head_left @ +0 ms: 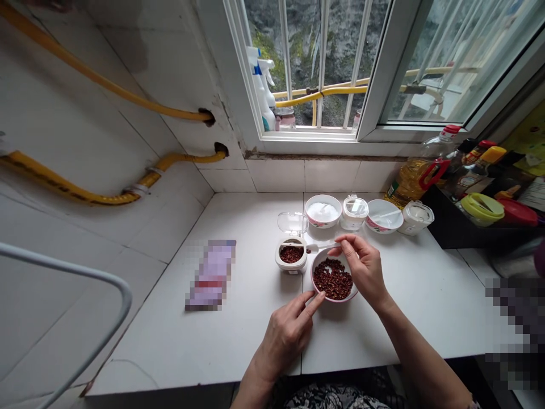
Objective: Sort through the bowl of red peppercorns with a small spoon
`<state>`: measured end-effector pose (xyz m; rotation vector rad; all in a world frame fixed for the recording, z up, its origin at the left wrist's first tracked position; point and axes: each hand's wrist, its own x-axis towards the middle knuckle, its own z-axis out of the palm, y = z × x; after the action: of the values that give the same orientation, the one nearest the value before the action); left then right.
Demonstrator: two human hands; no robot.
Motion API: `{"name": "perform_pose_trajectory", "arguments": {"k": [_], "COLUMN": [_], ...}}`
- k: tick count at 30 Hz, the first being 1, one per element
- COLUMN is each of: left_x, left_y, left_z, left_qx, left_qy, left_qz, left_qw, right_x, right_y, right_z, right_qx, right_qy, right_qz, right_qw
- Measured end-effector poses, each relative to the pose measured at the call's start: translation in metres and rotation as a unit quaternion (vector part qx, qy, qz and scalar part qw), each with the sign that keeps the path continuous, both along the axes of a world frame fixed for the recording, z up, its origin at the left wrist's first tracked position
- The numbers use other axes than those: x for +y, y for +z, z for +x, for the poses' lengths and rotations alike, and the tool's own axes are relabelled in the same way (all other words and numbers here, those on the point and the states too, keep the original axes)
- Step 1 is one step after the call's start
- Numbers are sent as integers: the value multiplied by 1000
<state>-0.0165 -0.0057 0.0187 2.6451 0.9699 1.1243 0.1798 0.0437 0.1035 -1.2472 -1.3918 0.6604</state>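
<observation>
A white bowl (334, 279) with a pink rim holds dark red peppercorns. My left hand (290, 325) rests at its near left edge, fingers apart, index fingertip touching the rim. Above the bowl, my right hand (365, 266) pinches the handle of a small white spoon (320, 247). The spoon's tip is between the bowl and a small cream jar (291, 264), with a dark bit near it. Similar peppercorns fill the jar, whose clear lid (292, 223) stands open behind it.
Behind are a bowl of white grains (323, 211), a lidded jar (355, 212), another bowl (384, 216) and a second jar (417, 218). An oil bottle (411, 176) and a black rack (451, 221) stand right. A purple packet (210, 275) lies left.
</observation>
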Motion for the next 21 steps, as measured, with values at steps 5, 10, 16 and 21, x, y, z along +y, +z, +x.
{"name": "perform_pose_trajectory", "arguments": {"k": [5, 10, 16, 21], "left_x": [0, 0, -1, -1], "left_y": [-2, -2, -1, -2], "left_z": [0, 1, 0, 0], "left_qx": [2, 2, 4, 3], "left_qy": [1, 3, 1, -1], "left_qz": [2, -2, 3, 8], "left_qw": [1000, 1000, 1000, 1000], "right_x": [1, 2, -3, -8], "right_y": [-1, 0, 1, -17], "right_z": [-22, -13, 21, 23], "right_qx": [-196, -230, -256, -312], "right_qy": [51, 50, 58, 100], "right_qz": [182, 194, 126, 65], "right_qw": [962, 952, 957, 943]}}
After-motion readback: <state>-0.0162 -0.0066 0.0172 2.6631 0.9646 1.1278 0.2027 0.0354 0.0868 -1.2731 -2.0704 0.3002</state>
